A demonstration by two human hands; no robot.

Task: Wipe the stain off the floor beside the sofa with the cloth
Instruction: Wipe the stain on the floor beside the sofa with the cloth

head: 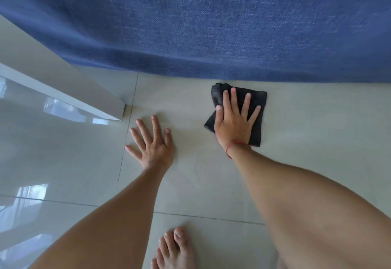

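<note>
My right hand (233,120) flat, fingers spread on cloth (257,108), pressing it to floor (306,120) just beside sofa (211,25) for scrubbing; left hand (151,142) splayed empty on tile, bracing weight; stain not visible

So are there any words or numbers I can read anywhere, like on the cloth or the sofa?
None: no words, numbers or signs show anywhere.
The black cloth under the right hand is plain.
The blue sofa shows only woven fabric.
The floor tiles and the left hand carry no print.
</note>
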